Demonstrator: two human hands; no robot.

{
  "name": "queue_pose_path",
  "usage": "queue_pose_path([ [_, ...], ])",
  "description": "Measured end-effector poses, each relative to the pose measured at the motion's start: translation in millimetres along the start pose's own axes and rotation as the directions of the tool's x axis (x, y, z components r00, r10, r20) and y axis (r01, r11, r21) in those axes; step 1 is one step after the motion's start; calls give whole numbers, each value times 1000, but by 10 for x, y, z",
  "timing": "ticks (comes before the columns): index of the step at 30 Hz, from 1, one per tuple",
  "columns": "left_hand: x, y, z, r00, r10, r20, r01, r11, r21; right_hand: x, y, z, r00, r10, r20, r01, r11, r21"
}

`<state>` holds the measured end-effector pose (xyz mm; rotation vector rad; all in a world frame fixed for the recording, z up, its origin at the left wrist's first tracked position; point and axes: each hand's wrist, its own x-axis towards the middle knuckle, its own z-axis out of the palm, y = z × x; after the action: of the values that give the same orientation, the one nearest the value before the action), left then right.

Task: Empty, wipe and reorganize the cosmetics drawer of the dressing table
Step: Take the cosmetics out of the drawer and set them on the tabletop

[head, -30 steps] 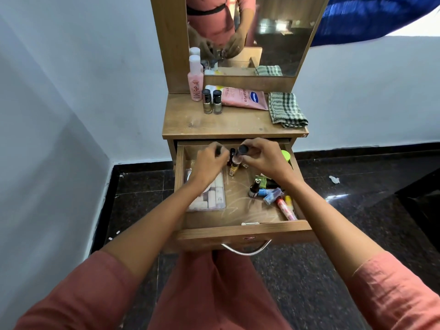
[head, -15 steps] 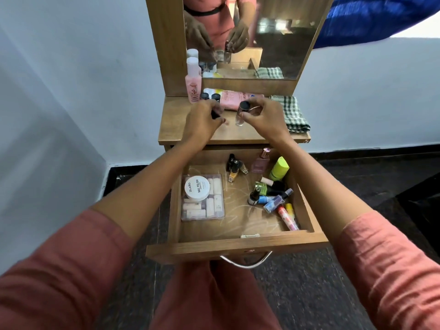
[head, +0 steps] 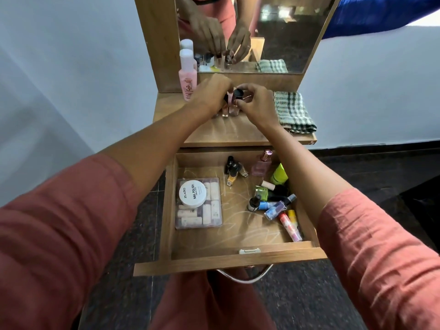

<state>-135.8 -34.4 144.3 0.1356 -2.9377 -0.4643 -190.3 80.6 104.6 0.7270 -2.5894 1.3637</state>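
The emptying step is in hand, and by my reading it is not far along. At about ten o'clock on the bench [head: 228, 134] stands a tall pink bottle [head: 187, 78], close against the mirror frame. Just right of it the left hand [head: 212, 96] is curled around small bottles that its fingers mostly hide, so how many it holds I cannot tell. The right hand [head: 256, 104] meets it at twelve o'clock, fingertips pinched on the black cap of a small nail polish bottle [head: 235, 103] whose base seems to touch the bench. At two o'clock lies a folded checked cloth [head: 294, 113], untouched.

Below, the drawer [head: 228, 258] stands pulled out and is far from empty. At its nine o'clock sits a clear box [head: 209, 210] with a white nail polish jar [head: 192, 192] on top; at twelve, a few small bottles [head: 233, 169] and a pink perfume bottle [head: 262, 164]; at three, a jumble of bottles and tubes [head: 276, 201].

Next, both hands need to let go with the bottles upright, then go back to the drawer for more.
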Motion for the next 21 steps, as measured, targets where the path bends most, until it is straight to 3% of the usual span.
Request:
queue_pose_path([
  [9,107,-40,92,991,-2,-135,14,996,89,12,33,50,1000,8,11,-8,999,40],
  [21,100,-84,139,992,-46,-116,42,999,-32,8,34,46,995,51,91,-50,999,-12],
])
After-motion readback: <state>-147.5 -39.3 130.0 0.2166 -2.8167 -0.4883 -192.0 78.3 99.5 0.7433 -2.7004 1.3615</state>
